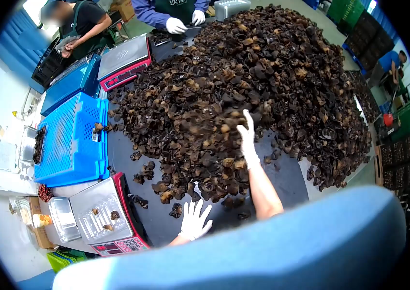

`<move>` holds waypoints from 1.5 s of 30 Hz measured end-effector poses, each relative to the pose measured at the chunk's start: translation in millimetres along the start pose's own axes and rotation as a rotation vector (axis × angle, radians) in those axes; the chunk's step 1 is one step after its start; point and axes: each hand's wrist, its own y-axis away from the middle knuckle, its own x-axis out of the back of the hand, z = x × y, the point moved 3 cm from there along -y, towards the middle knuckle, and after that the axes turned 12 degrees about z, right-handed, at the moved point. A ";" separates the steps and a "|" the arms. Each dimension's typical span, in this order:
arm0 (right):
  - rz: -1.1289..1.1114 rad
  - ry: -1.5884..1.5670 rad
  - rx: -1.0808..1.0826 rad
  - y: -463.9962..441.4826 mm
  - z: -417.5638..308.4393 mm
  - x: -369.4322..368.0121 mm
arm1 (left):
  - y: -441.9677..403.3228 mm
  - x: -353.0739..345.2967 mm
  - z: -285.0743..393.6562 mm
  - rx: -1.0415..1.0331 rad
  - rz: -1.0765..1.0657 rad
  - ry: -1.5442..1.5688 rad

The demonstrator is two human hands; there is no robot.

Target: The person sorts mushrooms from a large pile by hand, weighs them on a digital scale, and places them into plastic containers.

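Observation:
A big heap of dark brown wood ear mushrooms (243,82) covers much of the black tabletop (287,179). My right hand (247,137), in a white glove, reaches into the heap's near side with thumb and fingers apart. Mushrooms right beside it are smeared by motion, and I see none held in the fingers. My left hand (195,221), also white-gloved, is at the heap's near edge with its fingers spread. It holds nothing, and a few loose mushrooms (176,210) lie just beyond it to the left.
A red-sided scale (101,210) with a few mushroom pieces stands at left, near a blue crate (72,140). Another scale (124,58) sits farther back. Across the table are a co-worker's gloved hands (176,25). A blurred blue shape (243,246) covers the near foreground.

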 end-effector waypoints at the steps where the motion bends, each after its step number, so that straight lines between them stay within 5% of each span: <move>1: -0.076 0.023 0.005 4.0 -15.2 -16.8 | 1.2 -0.2 0.3 -0.005 0.004 0.010; 8: -0.439 0.229 0.021 48.7 -49.4 -84.1 | 6.3 -7.8 -2.2 -0.025 0.061 -0.023; 16: -0.709 0.705 0.468 100.5 -127.5 -164.3 | 12.3 -16.5 -5.9 -0.025 0.105 -0.033; 20: -0.897 0.553 0.300 105.5 -157.8 -165.7 | 19.6 -20.3 -13.6 -0.034 0.196 0.020; 24: -0.670 -0.005 -0.089 85.7 -185.0 -108.1 | 24.1 25.0 7.9 0.022 0.107 0.132; 25: -0.562 -0.040 -0.165 88.6 -194.5 -81.7 | 28.4 31.6 7.2 -0.012 0.237 0.176; 27: -0.428 0.017 -0.121 103.0 -178.8 -34.1 | 32.5 60.7 9.5 0.252 0.212 0.283; 31: -0.438 0.496 0.286 170.0 -146.5 32.0 | 31.2 72.8 -21.7 0.208 0.616 0.191; 34: -0.479 1.047 0.369 231.5 -143.1 38.0 | 13.6 61.9 -32.6 0.205 0.525 0.040; 38: -0.693 0.862 0.384 289.5 -149.7 20.9 | 20.8 30.1 -26.3 0.028 0.184 -0.042; 43: -0.840 0.679 0.509 317.4 -158.4 28.8 | 67.6 41.6 -30.4 0.045 0.332 0.013; 45: -0.690 0.509 0.407 308.4 -162.1 39.8 | 85.3 48.2 -33.6 0.080 0.365 0.044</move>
